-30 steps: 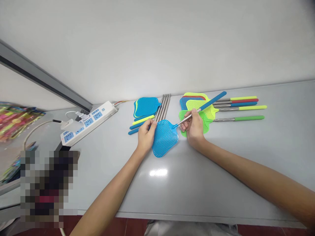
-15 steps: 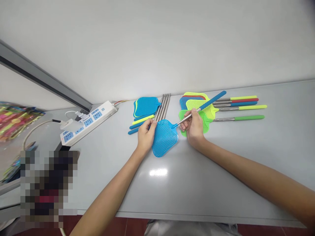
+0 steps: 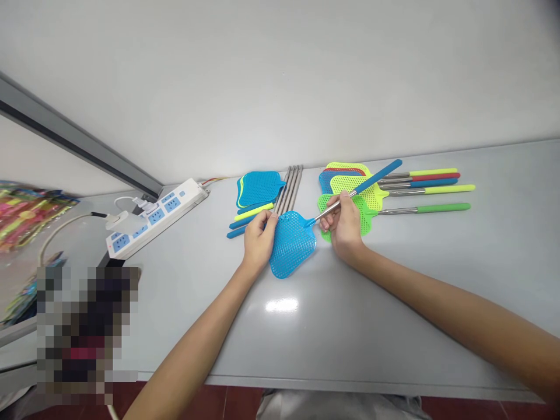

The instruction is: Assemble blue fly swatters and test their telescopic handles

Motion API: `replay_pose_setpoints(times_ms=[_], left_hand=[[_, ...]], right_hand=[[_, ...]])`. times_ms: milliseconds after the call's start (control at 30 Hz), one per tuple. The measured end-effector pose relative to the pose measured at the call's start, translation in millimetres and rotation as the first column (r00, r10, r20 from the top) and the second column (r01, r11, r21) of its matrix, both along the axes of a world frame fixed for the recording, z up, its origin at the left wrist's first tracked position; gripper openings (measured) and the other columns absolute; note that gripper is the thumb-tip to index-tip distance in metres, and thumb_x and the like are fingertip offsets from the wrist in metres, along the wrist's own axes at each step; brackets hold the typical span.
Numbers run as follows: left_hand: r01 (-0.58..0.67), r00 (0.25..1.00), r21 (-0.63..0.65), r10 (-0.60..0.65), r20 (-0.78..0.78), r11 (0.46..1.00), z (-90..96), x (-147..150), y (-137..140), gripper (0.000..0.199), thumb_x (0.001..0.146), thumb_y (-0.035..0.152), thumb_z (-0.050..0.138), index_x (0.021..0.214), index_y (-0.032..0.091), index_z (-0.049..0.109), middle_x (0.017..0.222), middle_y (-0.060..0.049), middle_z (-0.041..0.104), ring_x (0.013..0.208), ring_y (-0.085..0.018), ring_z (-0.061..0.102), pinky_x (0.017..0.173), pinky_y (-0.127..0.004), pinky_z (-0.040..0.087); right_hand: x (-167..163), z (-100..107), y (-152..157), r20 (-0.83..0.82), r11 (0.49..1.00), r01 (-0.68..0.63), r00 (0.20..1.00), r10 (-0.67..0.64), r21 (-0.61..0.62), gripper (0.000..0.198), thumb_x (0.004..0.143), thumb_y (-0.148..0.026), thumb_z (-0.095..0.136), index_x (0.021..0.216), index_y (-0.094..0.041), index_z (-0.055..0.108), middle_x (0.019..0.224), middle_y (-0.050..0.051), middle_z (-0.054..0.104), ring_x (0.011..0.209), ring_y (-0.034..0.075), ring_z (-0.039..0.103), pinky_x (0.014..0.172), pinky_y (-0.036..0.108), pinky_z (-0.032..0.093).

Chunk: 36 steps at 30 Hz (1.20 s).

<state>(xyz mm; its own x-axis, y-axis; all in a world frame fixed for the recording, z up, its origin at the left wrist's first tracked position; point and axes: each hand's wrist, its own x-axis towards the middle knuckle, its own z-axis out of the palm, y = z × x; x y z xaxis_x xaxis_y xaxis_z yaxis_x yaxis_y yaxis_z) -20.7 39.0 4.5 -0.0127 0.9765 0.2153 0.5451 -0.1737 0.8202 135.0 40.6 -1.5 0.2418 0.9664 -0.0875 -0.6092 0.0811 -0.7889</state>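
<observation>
Over table (image 3: 350, 326), left hand (image 3: 259, 238): pinching blue head (image 3: 294, 246)
Right hand (image 3: 346, 226): clamped round rod (image 3: 326, 212)
Joint (image 3: 311, 223): fitting, prob; next wants steady push

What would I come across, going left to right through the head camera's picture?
Colourful packages, white power strip, left hand, held blue swatter head, right hand, green handle.

Head view tipped slightly downward; blue swatter (image 3: 292, 246), left hand (image 3: 258, 240), right hand (image 3: 347, 227), white power strip (image 3: 186, 195) all shown a touch higher than before
</observation>
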Motion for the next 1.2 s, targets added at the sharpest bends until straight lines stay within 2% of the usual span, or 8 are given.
replay_pose_setpoints(times_ms=[300,633,800,1000,1200], left_hand=[[0.008,1.000,0.002,-0.008,-0.008,1.000,0.4,0.3,0.3,0.023,0.080,0.029,0.039,0.059,0.019,0.041,0.060,0.003,0.044,0.061,-0.012,0.043,0.058,-0.022,0.033],[0.017,1.000,0.029,-0.017,-0.001,0.999,-0.1,0.5,1.2,0.024,0.080,0.025,0.041,0.057,0.018,0.040,0.059,0.003,0.042,0.059,-0.010,0.041,0.056,-0.021,0.032],[0.028,0.999,0.031,-0.027,-0.036,0.999,0.6,0.1,1.5,0.027,0.081,0.030,0.039,0.058,0.017,0.038,0.058,0.003,0.039,0.057,-0.010,0.039,0.054,-0.020,0.031],[0.140,0.982,-0.057,-0.145,-0.117,0.989,4.3,2.8,-1.9,0.032,0.081,0.038,0.039,0.057,0.016,0.043,0.054,0.004,0.036,0.053,-0.009,0.036,0.051,-0.021,0.028],[0.107,0.993,-0.080,-0.110,-0.031,0.991,5.4,7.0,-7.1,0.037,0.081,0.039,0.040,0.051,0.016,0.036,0.051,0.004,0.029,0.049,-0.008,0.030,0.047,-0.021,0.025]], right_hand=[[-0.1,0.8,0.3,-0.032,1.000,-0.003,0.999,0.003,0.005,0.038,0.077,-0.053,0.041,0.059,-0.019,0.044,0.032,-0.009,0.031,0.027,0.007,0.032,0.029,0.018,0.029],[0.9,-0.2,0.7,0.003,1.000,-0.001,1.000,0.001,0.005,0.040,0.076,-0.056,0.040,0.060,-0.020,0.044,0.032,-0.009,0.029,0.027,0.007,0.031,0.029,0.018,0.028],[0.4,0.1,0.5,0.000,1.000,0.004,1.000,-0.004,0.010,0.039,0.076,-0.055,0.040,0.060,-0.020,0.043,0.033,-0.009,0.030,0.028,0.007,0.031,0.029,0.017,0.028],[0.4,-1.8,-1.2,-0.011,0.998,0.063,0.998,-0.063,-0.007,0.038,0.076,-0.054,0.042,0.059,-0.020,0.042,0.033,-0.010,0.028,0.028,0.007,0.033,0.029,0.018,0.029],[0.3,-0.5,-3.9,0.018,0.997,0.082,0.996,-0.082,-0.004,0.038,0.076,-0.054,0.041,0.059,-0.020,0.041,0.034,-0.010,0.028,0.029,0.007,0.035,0.031,0.017,0.030]])
